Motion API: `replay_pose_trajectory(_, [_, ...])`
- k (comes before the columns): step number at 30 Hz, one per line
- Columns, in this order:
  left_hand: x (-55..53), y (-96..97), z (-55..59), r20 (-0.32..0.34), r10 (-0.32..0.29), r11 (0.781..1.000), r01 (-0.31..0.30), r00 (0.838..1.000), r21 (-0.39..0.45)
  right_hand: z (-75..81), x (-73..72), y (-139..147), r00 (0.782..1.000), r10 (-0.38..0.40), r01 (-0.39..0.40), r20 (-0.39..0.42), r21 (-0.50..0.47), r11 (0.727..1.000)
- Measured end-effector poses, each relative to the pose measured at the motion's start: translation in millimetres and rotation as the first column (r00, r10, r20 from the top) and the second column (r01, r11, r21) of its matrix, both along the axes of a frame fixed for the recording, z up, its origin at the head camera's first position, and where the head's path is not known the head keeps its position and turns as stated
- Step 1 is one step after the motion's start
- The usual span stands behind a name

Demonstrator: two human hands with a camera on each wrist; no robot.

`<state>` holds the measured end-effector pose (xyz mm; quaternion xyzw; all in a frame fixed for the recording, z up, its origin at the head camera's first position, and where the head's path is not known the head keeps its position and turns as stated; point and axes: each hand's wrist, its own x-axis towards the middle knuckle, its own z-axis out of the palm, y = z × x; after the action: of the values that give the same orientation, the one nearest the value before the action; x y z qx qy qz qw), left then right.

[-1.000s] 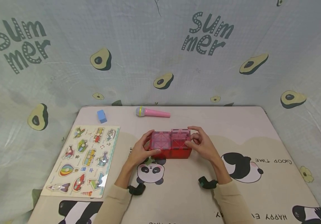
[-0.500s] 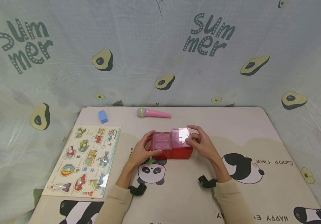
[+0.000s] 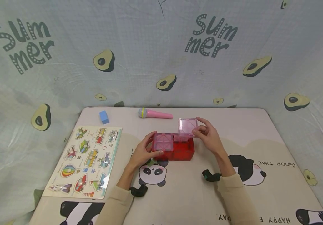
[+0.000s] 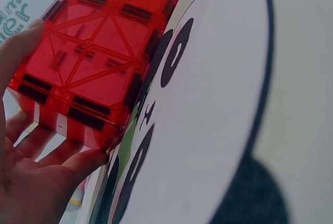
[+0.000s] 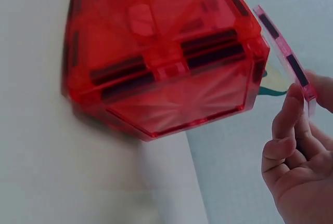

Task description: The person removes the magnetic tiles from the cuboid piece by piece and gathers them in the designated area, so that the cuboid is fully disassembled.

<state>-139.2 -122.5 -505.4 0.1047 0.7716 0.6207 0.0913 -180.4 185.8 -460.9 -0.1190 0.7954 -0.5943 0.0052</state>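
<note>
A red see-through box built of magnetic tiles (image 3: 179, 154) stands on the table. Its left half carries a pink tile lid (image 3: 163, 142), while the right half is uncovered on top. My left hand (image 3: 144, 152) grips the left end of the box, thumb at the front and fingers round the far side. Above and behind the right half, my right hand (image 3: 209, 137) pinches a square pink magnetic tile (image 3: 187, 126) by its right edge. In the right wrist view that tile (image 5: 285, 52) shows edge-on, apart from the box.
A pink toy microphone (image 3: 157, 113) lies behind the box. Toward the back left is a blue block (image 3: 104, 117). A wooden picture puzzle board (image 3: 83, 162) lies on the left of the panda-print table cover (image 3: 184, 193).
My right hand has lifted the pink tile off the right half of the box and carried it up, back and slightly right. The left hand stays on the box.
</note>
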Motion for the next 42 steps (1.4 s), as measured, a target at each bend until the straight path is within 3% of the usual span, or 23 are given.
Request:
replay_pose_trajectory(4, [-0.2, 0.0, -0.8, 0.011, 0.007, 1.0, -0.006, 1.0, -0.003, 9.4, -4.4, 1, 0.995, -0.083, 0.079, 0.055, 0.084, 0.993])
replay_pose_trajectory(9, [-0.4, -0.2, -1.8, 0.012, 0.007, 1.0, -0.007, 1.0, -0.005, 16.9, -12.0, 6, 0.989, -0.131, 0.121, 0.065, 0.133, 0.984])
replay_pose_trajectory(27, [-0.2, 0.2, -0.8, -0.011, 0.004, 1.0, -0.005, 1.0, -0.006, -16.6, -59.7, 40, 0.961, -0.25, 0.238, 0.12, 0.108, 0.965])
replay_pose_trajectory(42, [0.2, -0.2, -2.3, -0.005, 0.008, 1.0, -0.008, 1.0, -0.018, -30.4, -79.9, 56, 0.913, -0.361, 0.328, 0.189, 0.182, 0.927])
